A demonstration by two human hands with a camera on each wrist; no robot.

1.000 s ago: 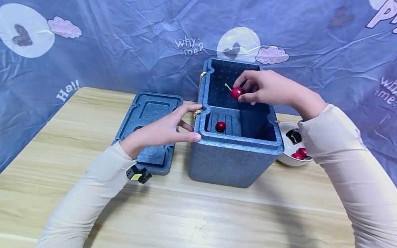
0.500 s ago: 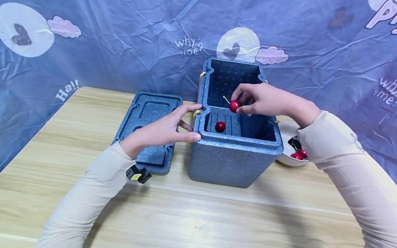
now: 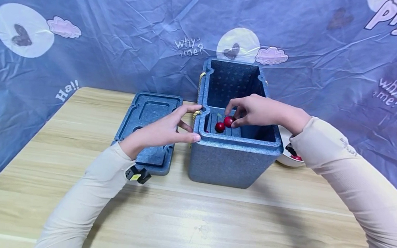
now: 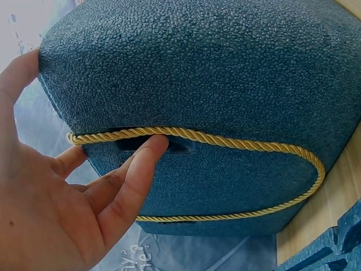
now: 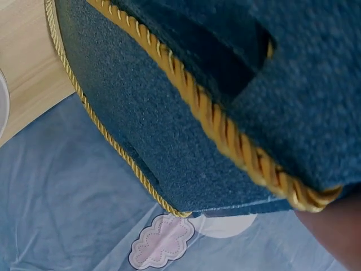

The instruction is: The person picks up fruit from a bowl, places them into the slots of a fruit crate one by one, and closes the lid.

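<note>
A blue-grey foam cooler box (image 3: 228, 165) stands uncovered on the table. My right hand (image 3: 258, 110) reaches down into its opening and pinches a red cherry (image 3: 229, 121) between thumb and fingers. Close beside it, a second cherry (image 3: 219, 127) lies on the ridged floor of the box, and a bit of red shows at the inner left wall. My left hand (image 3: 169, 127) rests against the box's left side, thumb and index finger at the rim. In the left wrist view, one fingertip touches the gold rope handle (image 4: 248, 144). The right wrist view mostly shows the box's outer side and another rope (image 5: 208, 118).
Left of the box lies its lid (image 3: 158, 106), partly under my left hand. A white bowl (image 3: 289, 161) with red cherries (image 3: 296, 158) stands to the right, partly hidden by the right sleeve. A blue printed cloth (image 3: 137, 46) hangs behind the wooden table (image 3: 160, 220).
My right hand has lowered into the box with the cherry, coming close to the one on the floor. The left hand has stayed in place at the rim.
</note>
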